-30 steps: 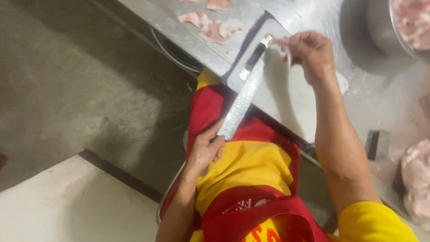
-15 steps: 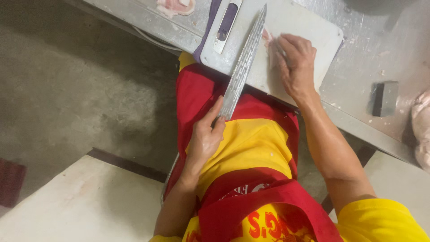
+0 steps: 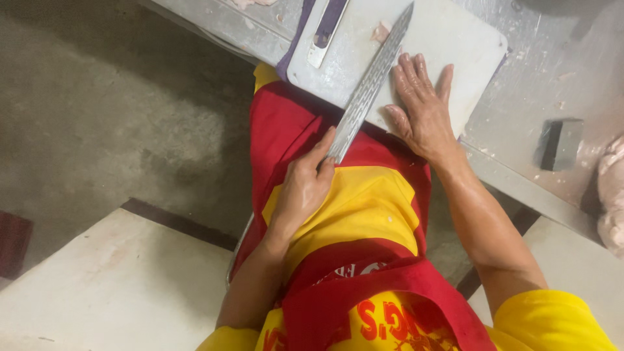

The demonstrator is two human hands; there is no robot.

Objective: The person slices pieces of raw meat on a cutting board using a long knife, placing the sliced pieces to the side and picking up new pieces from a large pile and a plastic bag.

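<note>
My left hand [image 3: 302, 192] is shut on the handle of a long patterned knife [image 3: 369, 88], close against my red and yellow apron [image 3: 351, 214]. The blade slants up and to the right across the white cutting board [image 3: 458, 36], its tip near a small scrap of raw meat [image 3: 380, 31]. My right hand [image 3: 422, 107] lies flat on the board's near edge just right of the blade, fingers spread and holding nothing.
A second knife with a dark handle [image 3: 325, 29] lies at the board's left edge. On the metal table [image 3: 513, 123] to the right sit a dark rectangular block [image 3: 559, 143] and raw meat [image 3: 611, 195]. A white slab [image 3: 117, 286] is at lower left.
My right hand came down from the board's far part and now lies flat on its near edge. The knife stays in my left hand, and the view has shifted toward the board.
</note>
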